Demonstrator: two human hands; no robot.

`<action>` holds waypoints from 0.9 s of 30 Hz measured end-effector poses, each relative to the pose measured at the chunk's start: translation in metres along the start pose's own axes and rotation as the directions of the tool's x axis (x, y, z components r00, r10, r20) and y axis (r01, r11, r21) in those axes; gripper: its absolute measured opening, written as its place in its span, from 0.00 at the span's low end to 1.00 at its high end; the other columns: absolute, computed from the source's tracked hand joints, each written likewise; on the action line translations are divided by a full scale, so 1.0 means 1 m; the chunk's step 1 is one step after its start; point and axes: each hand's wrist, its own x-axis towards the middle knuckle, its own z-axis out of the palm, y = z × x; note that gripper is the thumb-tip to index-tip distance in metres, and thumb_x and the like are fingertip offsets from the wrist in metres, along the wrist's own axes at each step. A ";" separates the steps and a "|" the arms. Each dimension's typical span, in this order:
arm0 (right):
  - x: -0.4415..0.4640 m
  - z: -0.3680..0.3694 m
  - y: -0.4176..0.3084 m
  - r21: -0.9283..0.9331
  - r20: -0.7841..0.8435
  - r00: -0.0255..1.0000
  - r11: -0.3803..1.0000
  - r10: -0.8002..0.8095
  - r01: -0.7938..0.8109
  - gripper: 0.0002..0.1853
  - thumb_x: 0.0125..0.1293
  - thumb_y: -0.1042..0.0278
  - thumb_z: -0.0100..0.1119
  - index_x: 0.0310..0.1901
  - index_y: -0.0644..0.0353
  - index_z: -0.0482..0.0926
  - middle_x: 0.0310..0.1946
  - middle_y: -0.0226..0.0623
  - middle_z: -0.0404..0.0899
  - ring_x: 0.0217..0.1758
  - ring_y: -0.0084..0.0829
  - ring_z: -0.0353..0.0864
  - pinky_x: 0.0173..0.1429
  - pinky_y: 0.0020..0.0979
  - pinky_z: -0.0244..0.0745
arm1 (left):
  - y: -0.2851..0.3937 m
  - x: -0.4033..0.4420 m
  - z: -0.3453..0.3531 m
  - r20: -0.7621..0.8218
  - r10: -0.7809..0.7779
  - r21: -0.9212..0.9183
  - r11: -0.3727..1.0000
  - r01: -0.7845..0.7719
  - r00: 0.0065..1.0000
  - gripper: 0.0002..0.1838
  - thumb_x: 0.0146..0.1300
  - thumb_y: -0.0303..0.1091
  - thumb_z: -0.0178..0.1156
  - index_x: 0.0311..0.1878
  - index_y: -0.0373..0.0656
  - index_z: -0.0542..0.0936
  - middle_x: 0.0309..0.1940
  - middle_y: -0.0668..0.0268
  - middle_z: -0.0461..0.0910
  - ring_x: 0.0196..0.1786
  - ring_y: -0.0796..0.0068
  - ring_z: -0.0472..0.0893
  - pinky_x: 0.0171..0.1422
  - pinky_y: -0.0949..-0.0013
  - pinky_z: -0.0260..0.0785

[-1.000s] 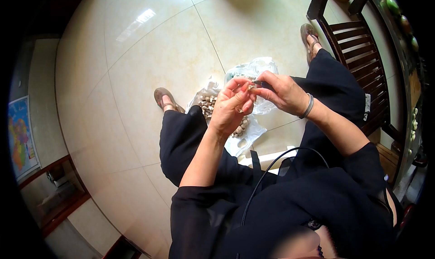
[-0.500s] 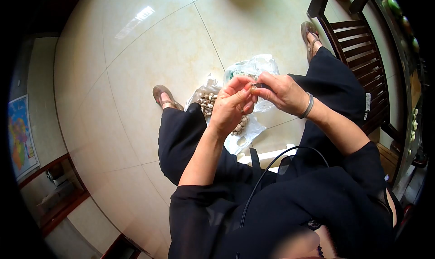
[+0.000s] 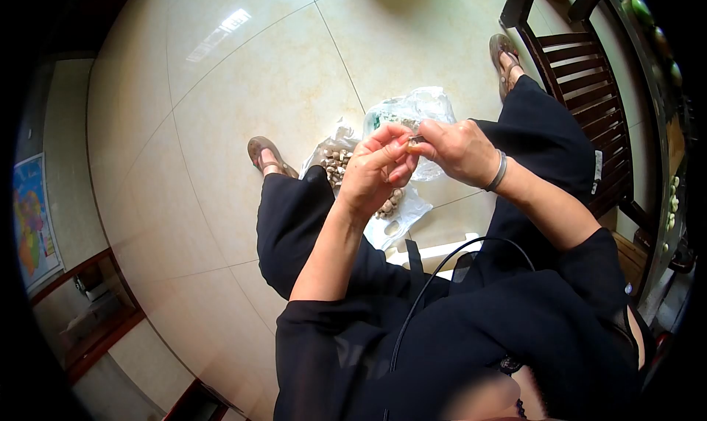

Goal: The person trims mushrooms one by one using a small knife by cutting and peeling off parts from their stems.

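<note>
The left hand (image 3: 367, 176) is pinching a small piece (image 3: 412, 148) at its fingertips; the right hand's (image 3: 462, 152) grip is pinching a dark tool (image 3: 417, 137) against it. Mushrooms (image 3: 336, 165) are lying below in a white bag (image 3: 342, 135) on the floor (image 3: 243, 89).

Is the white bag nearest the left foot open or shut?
Open: the white bag lies spread out, with brown-and-white mushrooms showing uncovered inside.

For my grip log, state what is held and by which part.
The left hand and right hand hold a small piece; the right also holds a thin dark tool. The gripped parts are too small to tell.
</note>
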 end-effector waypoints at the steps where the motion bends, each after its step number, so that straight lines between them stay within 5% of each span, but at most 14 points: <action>1: 0.000 0.000 0.000 -0.005 -0.011 1.000 1.000 -0.016 0.016 0.14 0.61 0.60 0.49 0.26 0.60 0.63 0.15 0.42 0.67 0.18 0.42 0.71 0.19 0.33 0.66 | 0.001 0.000 0.000 0.006 -0.008 -0.010 1.000 0.008 1.000 0.08 0.59 0.30 0.51 0.41 0.40 0.71 0.23 0.64 0.72 0.15 0.87 0.61 0.20 0.84 0.52; 11: 0.005 -0.003 -0.004 -0.070 -0.062 0.986 0.986 -0.155 0.150 0.13 0.56 0.63 0.55 0.25 0.60 0.63 0.15 0.38 0.66 0.16 0.36 0.71 0.18 0.30 0.65 | 0.014 -0.002 0.002 -0.016 -0.118 0.021 0.993 0.119 0.993 0.06 0.59 0.30 0.52 0.37 0.39 0.72 0.19 0.67 0.71 0.14 0.88 0.59 0.16 0.85 0.47; 21: 0.005 -0.006 -0.003 -0.091 -0.087 0.990 0.991 -0.110 0.102 0.11 0.55 0.66 0.56 0.25 0.59 0.64 0.16 0.38 0.66 0.18 0.37 0.72 0.19 0.31 0.65 | 0.012 0.001 0.007 -0.029 -0.076 -0.004 0.997 0.076 0.997 0.08 0.59 0.29 0.51 0.41 0.39 0.70 0.22 0.63 0.73 0.13 0.88 0.59 0.16 0.86 0.50; 24: 0.003 -0.001 0.002 0.005 -0.071 0.997 1.000 -0.020 0.020 0.09 0.58 0.65 0.52 0.27 0.61 0.66 0.18 0.40 0.69 0.20 0.39 0.73 0.22 0.32 0.67 | 0.009 0.006 0.007 -0.018 -0.038 -0.004 0.999 0.038 0.999 0.07 0.60 0.29 0.50 0.41 0.40 0.70 0.22 0.64 0.72 0.14 0.88 0.60 0.18 0.86 0.51; 26: 0.003 -0.001 0.005 0.338 0.020 0.992 0.933 0.123 -0.122 0.09 0.62 0.64 0.48 0.31 0.61 0.69 0.21 0.44 0.72 0.23 0.42 0.75 0.26 0.33 0.69 | 0.011 0.005 0.008 -0.005 -0.003 0.015 1.000 0.003 1.000 0.06 0.60 0.28 0.50 0.40 0.41 0.70 0.23 0.64 0.72 0.16 0.87 0.61 0.19 0.85 0.51; 27: 0.004 0.000 0.004 0.329 0.016 0.993 0.937 0.121 -0.119 0.09 0.62 0.64 0.48 0.31 0.61 0.69 0.21 0.44 0.72 0.23 0.42 0.75 0.26 0.33 0.69 | 0.012 0.003 0.010 -0.082 -0.006 0.041 0.999 0.010 0.997 0.06 0.59 0.28 0.50 0.39 0.41 0.70 0.23 0.66 0.71 0.17 0.87 0.62 0.20 0.85 0.52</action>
